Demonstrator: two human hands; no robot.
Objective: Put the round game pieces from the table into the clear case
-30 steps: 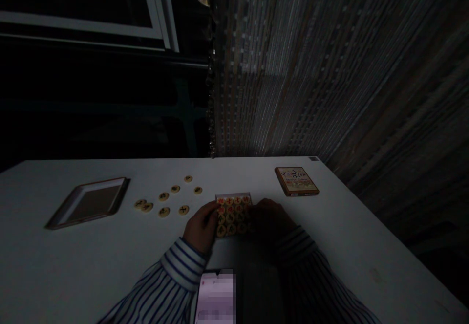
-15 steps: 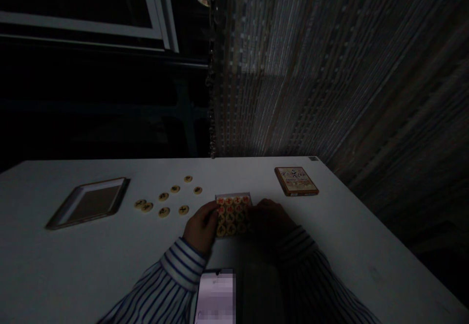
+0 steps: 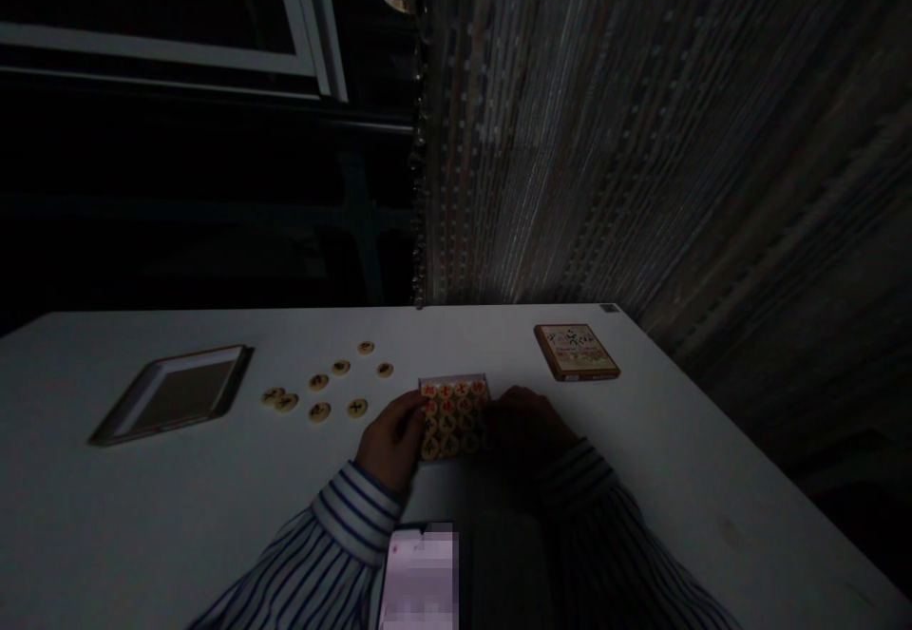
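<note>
A small open box [image 3: 454,380] of Chinese chess pieces [image 3: 448,421] sits in front of me, the round pieces packed in rows, red characters at the far side and dark ones nearer. My left hand [image 3: 390,440] grips the box's left side, thumb at its edge. At the right side, my right hand [image 3: 527,421] is closed against the box, its fingers mostly lost in shadow. Several loose chess pieces [image 3: 318,412] with dark characters lie on the white table left of the box, two of them overlapping.
An open, shallow box part [image 3: 214,409] lies at the left of the white table [image 3: 178,535]. A printed box lid [image 3: 577,352] rests at the back right. Close to me is a lit phone [image 3: 419,578]. Beyond the table hangs a string curtain [image 3: 513,183].
The string curtain has swayed slightly. Both hands, the box and the loose pieces look unchanged.
</note>
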